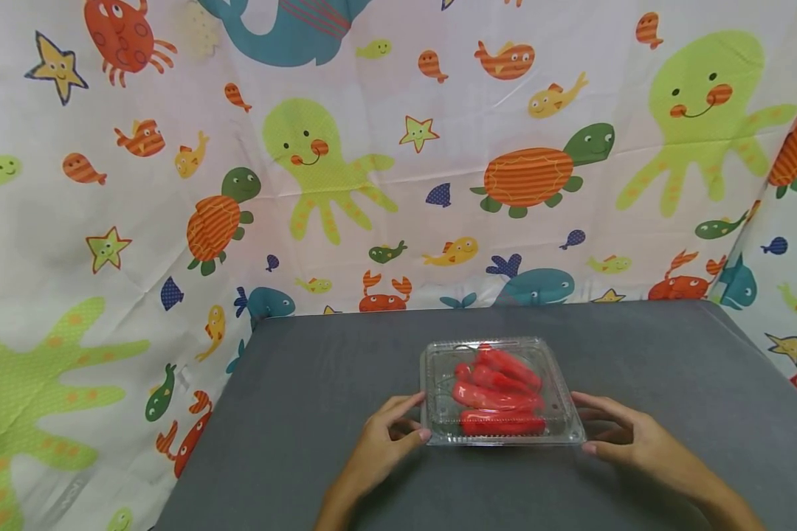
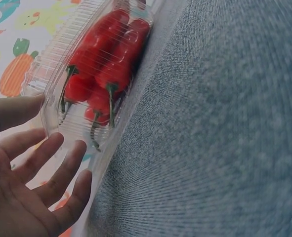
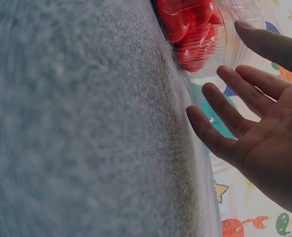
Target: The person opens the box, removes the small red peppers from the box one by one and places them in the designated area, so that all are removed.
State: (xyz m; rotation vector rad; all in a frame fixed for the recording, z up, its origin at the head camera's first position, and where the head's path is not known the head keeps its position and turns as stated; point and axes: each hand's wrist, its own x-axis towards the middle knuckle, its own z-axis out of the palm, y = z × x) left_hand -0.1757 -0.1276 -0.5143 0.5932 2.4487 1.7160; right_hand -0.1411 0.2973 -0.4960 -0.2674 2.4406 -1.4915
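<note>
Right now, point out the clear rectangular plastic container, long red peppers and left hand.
Plastic container (image 1: 505,440): head view, front rim.
Red peppers (image 1: 502,423): head view, nearest pepper's middle.
Left hand (image 1: 377,445): head view, back of hand.

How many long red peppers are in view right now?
4 I can distinguish, inside the clear rectangular plastic container: farthest pepper, second pepper, third pepper, nearest pepper. Others may be hidden underneath.

- My left hand (image 2: 20,205) is at the end of a clear plastic box (image 2: 54,79), thumb tip at its edge, my other fingers relaxed and slightly spread.
- Inside the box lie red peppers (image 2: 101,57), their green stems (image 2: 111,106) towards my hand.
- Blue-grey cloth (image 2: 215,113) fills the right.
- Behind, white fabric (image 2: 42,39) carries printed sea animals.
</note>
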